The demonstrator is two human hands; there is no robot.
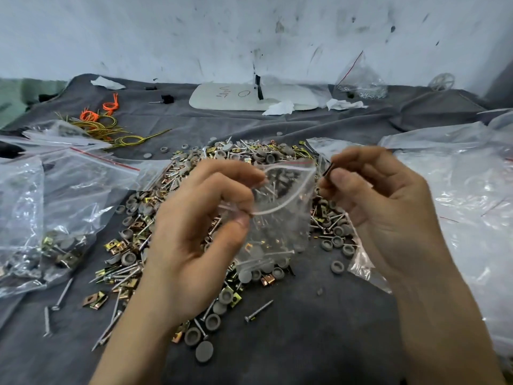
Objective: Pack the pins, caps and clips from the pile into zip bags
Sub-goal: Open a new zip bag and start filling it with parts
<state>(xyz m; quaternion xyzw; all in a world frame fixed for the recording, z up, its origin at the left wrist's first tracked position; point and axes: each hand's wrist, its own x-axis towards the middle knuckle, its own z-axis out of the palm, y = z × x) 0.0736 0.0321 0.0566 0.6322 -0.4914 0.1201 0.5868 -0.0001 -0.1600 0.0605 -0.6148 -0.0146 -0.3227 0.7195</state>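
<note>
Zip bag (280,223) clear, mouth gaping — left hand (200,234) pinches its rim; right hand (385,209) pinches a pin (327,171) just right of it.

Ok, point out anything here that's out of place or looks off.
Several pins lie apart from the pile: two at the lower left, one by its near end. A few grey caps sit loose beyond its far-left side. Nothing looks damaged.

The left hand (200,232) pinches an open zip bag (280,223) above the pile (133,245) (right hand (388,218) pinches a pin (327,170)).
</note>
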